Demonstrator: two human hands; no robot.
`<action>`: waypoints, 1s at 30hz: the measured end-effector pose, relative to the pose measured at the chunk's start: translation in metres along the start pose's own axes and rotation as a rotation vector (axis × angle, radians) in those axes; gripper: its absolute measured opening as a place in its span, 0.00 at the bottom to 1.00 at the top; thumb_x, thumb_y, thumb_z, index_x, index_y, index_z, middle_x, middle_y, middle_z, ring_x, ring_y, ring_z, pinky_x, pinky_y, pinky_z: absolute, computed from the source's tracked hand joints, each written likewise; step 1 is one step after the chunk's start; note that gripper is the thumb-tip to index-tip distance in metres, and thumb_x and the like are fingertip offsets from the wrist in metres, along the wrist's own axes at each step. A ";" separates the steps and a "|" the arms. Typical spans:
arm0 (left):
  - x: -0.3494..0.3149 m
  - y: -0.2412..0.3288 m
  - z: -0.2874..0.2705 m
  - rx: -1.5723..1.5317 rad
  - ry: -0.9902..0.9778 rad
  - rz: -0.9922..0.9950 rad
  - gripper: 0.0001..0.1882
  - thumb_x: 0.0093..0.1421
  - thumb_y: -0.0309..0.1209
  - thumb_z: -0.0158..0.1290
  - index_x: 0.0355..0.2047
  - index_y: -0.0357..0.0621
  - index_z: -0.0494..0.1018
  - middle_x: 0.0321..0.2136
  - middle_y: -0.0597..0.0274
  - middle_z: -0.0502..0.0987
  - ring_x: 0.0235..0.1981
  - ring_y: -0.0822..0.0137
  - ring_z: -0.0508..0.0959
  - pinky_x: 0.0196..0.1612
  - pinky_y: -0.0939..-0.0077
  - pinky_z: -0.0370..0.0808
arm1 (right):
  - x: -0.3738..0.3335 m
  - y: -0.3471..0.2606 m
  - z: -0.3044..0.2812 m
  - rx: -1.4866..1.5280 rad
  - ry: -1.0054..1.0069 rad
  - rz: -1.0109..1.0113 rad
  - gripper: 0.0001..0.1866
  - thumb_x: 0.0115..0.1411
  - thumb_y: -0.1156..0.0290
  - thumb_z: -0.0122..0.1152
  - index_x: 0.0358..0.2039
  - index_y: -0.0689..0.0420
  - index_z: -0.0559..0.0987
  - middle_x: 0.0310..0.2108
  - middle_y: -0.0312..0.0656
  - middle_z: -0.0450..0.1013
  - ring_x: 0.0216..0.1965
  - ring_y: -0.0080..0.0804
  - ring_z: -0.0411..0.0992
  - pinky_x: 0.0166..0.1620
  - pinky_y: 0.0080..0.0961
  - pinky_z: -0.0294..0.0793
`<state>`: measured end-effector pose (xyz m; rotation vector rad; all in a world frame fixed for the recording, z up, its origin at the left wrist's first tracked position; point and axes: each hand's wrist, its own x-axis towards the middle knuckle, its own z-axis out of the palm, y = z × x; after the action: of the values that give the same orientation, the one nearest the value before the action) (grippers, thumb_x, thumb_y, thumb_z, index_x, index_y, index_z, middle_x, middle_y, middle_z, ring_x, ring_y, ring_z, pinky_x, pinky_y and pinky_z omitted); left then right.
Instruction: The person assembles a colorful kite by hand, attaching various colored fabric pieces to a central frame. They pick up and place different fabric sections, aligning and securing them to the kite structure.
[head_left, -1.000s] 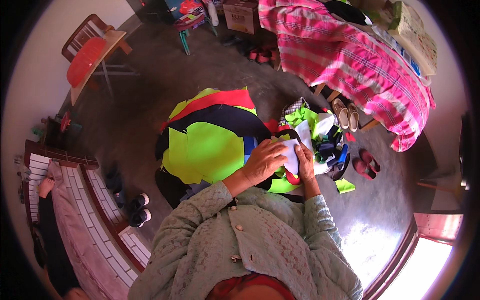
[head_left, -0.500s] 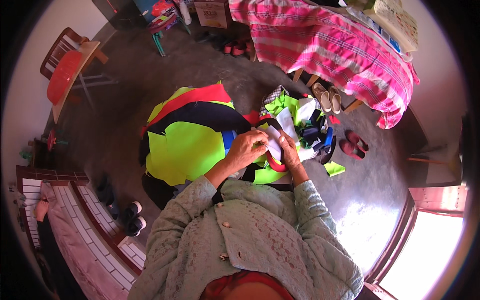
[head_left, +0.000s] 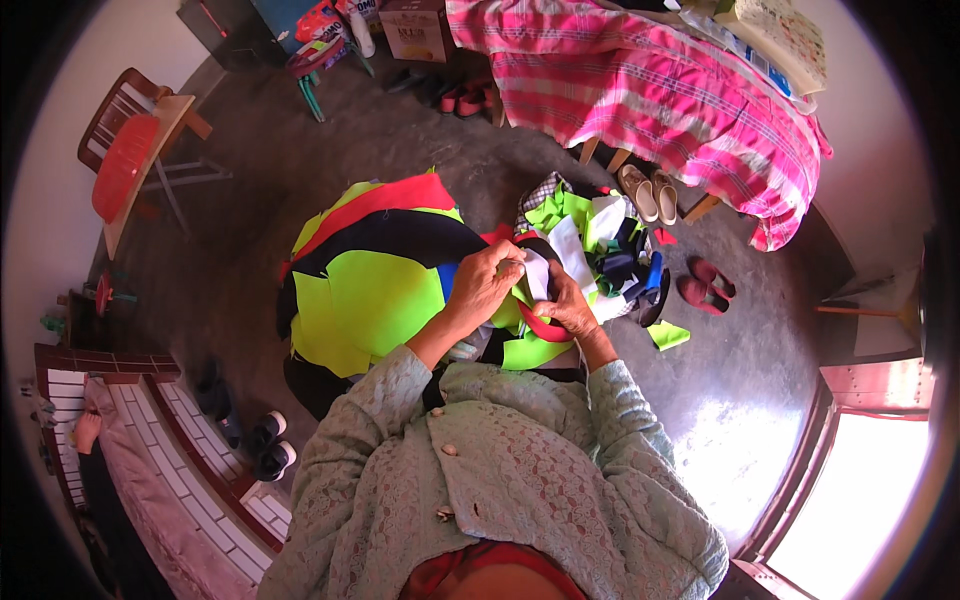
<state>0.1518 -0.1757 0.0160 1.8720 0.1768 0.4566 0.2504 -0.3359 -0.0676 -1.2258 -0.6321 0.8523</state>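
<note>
My left hand [head_left: 485,282] is closed in a pinch beside the upper edge of a white piece of fabric [head_left: 537,275]; whatever is between its fingertips is too small to make out. From the other side, my right hand [head_left: 570,305] grips the white fabric, its thumb on top. A curved red strip [head_left: 541,326] shows just under the right hand. Left of my hands lies a large heap of cloth with a lime-green piece [head_left: 365,305], a black piece [head_left: 400,232] and a red piece [head_left: 385,205]. A pile of cloth scraps [head_left: 605,225] lies to the right.
A lime-green scrap [head_left: 668,335] and dark red shoes [head_left: 706,287] lie on the floor at right. Beige shoes [head_left: 650,194] stand by a bed with a pink plaid cover [head_left: 660,90]. Another person's hand [head_left: 87,432] rests at the far left, near black shoes [head_left: 270,445].
My left hand has risen and drawn away from my right hand. The right hand has turned slightly, keeping hold of the white fabric. The whole view has shifted a little.
</note>
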 end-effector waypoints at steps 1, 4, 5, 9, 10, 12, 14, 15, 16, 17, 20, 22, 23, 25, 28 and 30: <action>0.000 0.000 0.001 0.017 -0.007 -0.018 0.06 0.55 0.25 0.52 0.34 0.38 0.71 0.30 0.55 0.77 0.31 0.61 0.78 0.35 0.73 0.72 | 0.000 -0.002 0.001 -0.067 0.001 -0.007 0.47 0.33 0.51 0.78 0.49 0.63 0.65 0.41 0.35 0.66 0.42 0.25 0.64 0.47 0.21 0.64; 0.003 0.002 0.003 0.038 -0.033 -0.051 0.07 0.56 0.25 0.51 0.35 0.37 0.71 0.32 0.55 0.78 0.33 0.64 0.78 0.36 0.75 0.72 | 0.000 0.002 0.001 -0.167 0.080 0.015 0.33 0.42 0.59 0.72 0.44 0.61 0.67 0.34 0.36 0.68 0.37 0.23 0.66 0.41 0.21 0.66; 0.003 0.002 0.003 0.027 -0.041 -0.049 0.07 0.57 0.24 0.50 0.36 0.36 0.70 0.33 0.56 0.78 0.34 0.67 0.77 0.37 0.76 0.72 | 0.001 0.000 0.002 -0.229 0.099 0.045 0.29 0.44 0.61 0.70 0.43 0.61 0.68 0.33 0.36 0.69 0.35 0.23 0.66 0.40 0.21 0.66; 0.005 0.000 0.003 0.032 -0.021 0.015 0.07 0.59 0.24 0.49 0.37 0.35 0.70 0.34 0.57 0.77 0.35 0.71 0.77 0.39 0.77 0.73 | 0.000 -0.010 0.011 -0.364 0.122 0.122 0.24 0.47 0.71 0.62 0.46 0.61 0.67 0.33 0.36 0.67 0.36 0.23 0.65 0.41 0.20 0.65; 0.005 0.000 0.002 0.033 -0.010 0.017 0.06 0.59 0.24 0.49 0.37 0.35 0.70 0.34 0.57 0.77 0.35 0.71 0.77 0.38 0.77 0.73 | -0.001 -0.011 0.014 -0.392 0.146 0.088 0.23 0.47 0.70 0.63 0.44 0.60 0.68 0.30 0.38 0.68 0.32 0.23 0.66 0.38 0.21 0.67; 0.006 0.003 -0.001 0.037 0.012 0.022 0.06 0.60 0.24 0.49 0.36 0.35 0.70 0.34 0.57 0.77 0.35 0.72 0.76 0.38 0.77 0.73 | 0.000 -0.009 0.014 -0.390 0.152 0.032 0.21 0.48 0.71 0.61 0.43 0.58 0.69 0.29 0.38 0.70 0.30 0.23 0.67 0.36 0.22 0.68; 0.009 0.012 -0.006 -0.027 0.043 -0.032 0.05 0.60 0.25 0.49 0.35 0.35 0.69 0.34 0.57 0.77 0.34 0.73 0.76 0.37 0.79 0.73 | 0.000 -0.011 0.014 -0.358 0.112 0.034 0.20 0.49 0.72 0.60 0.44 0.58 0.69 0.30 0.37 0.71 0.32 0.22 0.68 0.38 0.22 0.68; 0.012 0.016 -0.008 -0.060 0.060 -0.058 0.05 0.60 0.25 0.49 0.35 0.36 0.69 0.34 0.58 0.77 0.34 0.73 0.76 0.36 0.80 0.73 | 0.001 -0.013 0.015 -0.342 0.091 0.034 0.20 0.49 0.73 0.59 0.44 0.57 0.69 0.31 0.36 0.72 0.33 0.22 0.68 0.38 0.22 0.68; 0.014 0.015 -0.010 -0.006 0.096 0.010 0.05 0.61 0.26 0.49 0.34 0.36 0.68 0.30 0.60 0.76 0.30 0.75 0.75 0.33 0.82 0.71 | -0.001 -0.017 0.016 -0.355 0.074 0.033 0.20 0.50 0.74 0.58 0.45 0.56 0.69 0.32 0.34 0.71 0.34 0.22 0.68 0.39 0.21 0.67; 0.016 0.016 -0.011 -0.024 0.123 0.022 0.04 0.60 0.26 0.49 0.33 0.37 0.68 0.26 0.60 0.75 0.27 0.74 0.74 0.30 0.81 0.70 | -0.001 -0.021 0.018 -0.323 0.066 0.021 0.21 0.50 0.76 0.57 0.46 0.57 0.69 0.34 0.34 0.70 0.36 0.22 0.66 0.42 0.20 0.66; 0.023 0.018 -0.014 -0.030 0.198 0.074 0.04 0.60 0.26 0.49 0.31 0.38 0.67 0.20 0.57 0.72 0.21 0.70 0.72 0.26 0.76 0.68 | -0.004 -0.024 0.023 -0.247 0.065 -0.031 0.22 0.50 0.78 0.56 0.48 0.59 0.68 0.39 0.34 0.69 0.41 0.22 0.64 0.47 0.19 0.63; 0.026 0.021 -0.020 0.007 0.277 0.083 0.04 0.60 0.27 0.48 0.32 0.39 0.67 0.20 0.57 0.72 0.21 0.68 0.72 0.26 0.75 0.68 | -0.004 -0.022 0.015 -0.341 0.039 0.072 0.23 0.50 0.78 0.55 0.49 0.61 0.67 0.38 0.33 0.70 0.40 0.21 0.65 0.45 0.19 0.64; 0.028 0.026 -0.025 0.028 0.315 0.086 0.04 0.61 0.27 0.48 0.32 0.39 0.67 0.19 0.57 0.72 0.21 0.67 0.72 0.26 0.75 0.69 | -0.005 -0.020 0.013 -0.384 0.027 0.124 0.23 0.50 0.78 0.55 0.49 0.61 0.67 0.38 0.33 0.70 0.39 0.21 0.65 0.45 0.19 0.65; 0.035 0.036 -0.041 0.153 0.383 0.051 0.07 0.61 0.30 0.48 0.34 0.40 0.66 0.21 0.53 0.73 0.24 0.62 0.76 0.28 0.71 0.70 | -0.008 -0.015 0.015 -0.258 0.067 0.102 0.24 0.51 0.78 0.54 0.51 0.60 0.67 0.34 0.32 0.70 0.36 0.20 0.65 0.41 0.17 0.66; 0.056 0.035 -0.067 0.148 0.484 0.093 0.10 0.62 0.32 0.49 0.34 0.36 0.66 0.24 0.64 0.72 0.27 0.77 0.73 0.28 0.81 0.75 | -0.004 -0.007 0.010 -0.332 0.054 0.000 0.24 0.50 0.75 0.54 0.51 0.56 0.68 0.32 0.36 0.74 0.33 0.23 0.69 0.38 0.21 0.69; 0.070 0.053 -0.084 -0.230 0.528 -0.057 0.11 0.60 0.31 0.51 0.32 0.34 0.67 0.26 0.61 0.71 0.27 0.72 0.75 0.25 0.75 0.80 | -0.004 -0.002 0.009 -0.316 0.057 -0.046 0.24 0.50 0.76 0.55 0.51 0.55 0.68 0.32 0.36 0.73 0.33 0.23 0.69 0.39 0.21 0.69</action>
<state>0.1767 -0.0966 0.1050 1.4869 0.5060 0.8878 0.2415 -0.3346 -0.0634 -1.5087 -0.7659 0.6934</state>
